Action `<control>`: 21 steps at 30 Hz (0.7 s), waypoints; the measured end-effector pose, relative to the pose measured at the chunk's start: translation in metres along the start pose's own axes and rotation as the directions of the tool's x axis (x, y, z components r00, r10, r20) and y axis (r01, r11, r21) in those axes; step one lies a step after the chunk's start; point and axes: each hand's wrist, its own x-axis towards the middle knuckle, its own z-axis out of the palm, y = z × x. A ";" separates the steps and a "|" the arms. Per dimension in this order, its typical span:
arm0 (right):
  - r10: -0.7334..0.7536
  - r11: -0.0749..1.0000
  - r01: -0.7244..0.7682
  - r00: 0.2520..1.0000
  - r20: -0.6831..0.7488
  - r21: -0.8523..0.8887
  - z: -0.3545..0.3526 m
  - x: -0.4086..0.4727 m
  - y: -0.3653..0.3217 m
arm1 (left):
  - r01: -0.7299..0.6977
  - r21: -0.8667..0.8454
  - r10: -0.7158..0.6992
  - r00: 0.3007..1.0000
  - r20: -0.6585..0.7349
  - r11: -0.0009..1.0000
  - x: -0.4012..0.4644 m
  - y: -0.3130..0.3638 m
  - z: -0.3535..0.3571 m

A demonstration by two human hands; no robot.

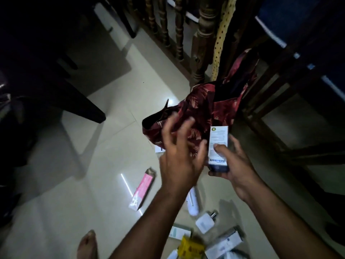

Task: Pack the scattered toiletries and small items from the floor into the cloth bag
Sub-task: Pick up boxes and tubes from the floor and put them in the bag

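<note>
Where the pale tiled floor (104,184) runs open to the left, it is hemmed by a dark table leg (82,103) at the left and a turned wooden railing (201,43) and chair frame (280,94) at the right, and the red patterned cloth bag (203,107) sits slumped beside the railing post with its mouth agape. The left hand (179,154) is spread wide, fingers splayed and blurred against the bag's cloth, gripping nothing that can be made out. The right hand (231,165) holds a white-and-blue carton (218,146) upright just beside the bag, thumb across its face, above a pink box (143,187), a white bottle (193,202) and a yellow packet (190,247) on the tiles.
</note>
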 end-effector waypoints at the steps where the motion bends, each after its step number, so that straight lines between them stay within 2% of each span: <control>1: -0.003 1.000 0.003 1.000 0.009 0.013 0.003 0.000 -0.002 | 0.007 0.059 -0.007 1.000 0.001 0.998 0.009 0.000 -0.005; 5: -0.007 0.996 0.001 0.998 0.058 0.093 0.013 -0.008 -0.013 | 0.113 0.224 -0.154 0.973 0.174 0.968 0.030 -0.012 -0.006; 9: -0.061 0.984 0.058 0.998 0.017 0.168 0.020 -0.020 -0.033 | -0.043 0.211 -0.017 0.960 0.278 0.976 0.024 -0.019 -0.007; 12: -0.130 0.980 0.134 0.991 -0.041 0.150 0.017 -0.025 -0.052 | -0.012 0.089 -0.010 0.969 0.246 0.996 0.021 -0.023 -0.015; 14: -0.192 0.979 0.196 0.979 -0.068 0.056 0.016 -0.026 -0.066 | -0.001 0.019 -0.004 0.974 0.228 1.000 0.023 -0.027 -0.021; 17: -0.267 0.950 0.253 0.962 -0.056 -0.185 0.019 -0.025 -0.090 | -0.031 0.012 0.027 0.965 0.261 0.999 0.026 -0.028 -0.030; 21: -0.191 0.907 0.168 0.981 -0.022 -0.387 0.034 -0.016 -0.110 | -0.026 -0.024 0.033 0.944 0.328 0.999 0.026 -0.021 -0.038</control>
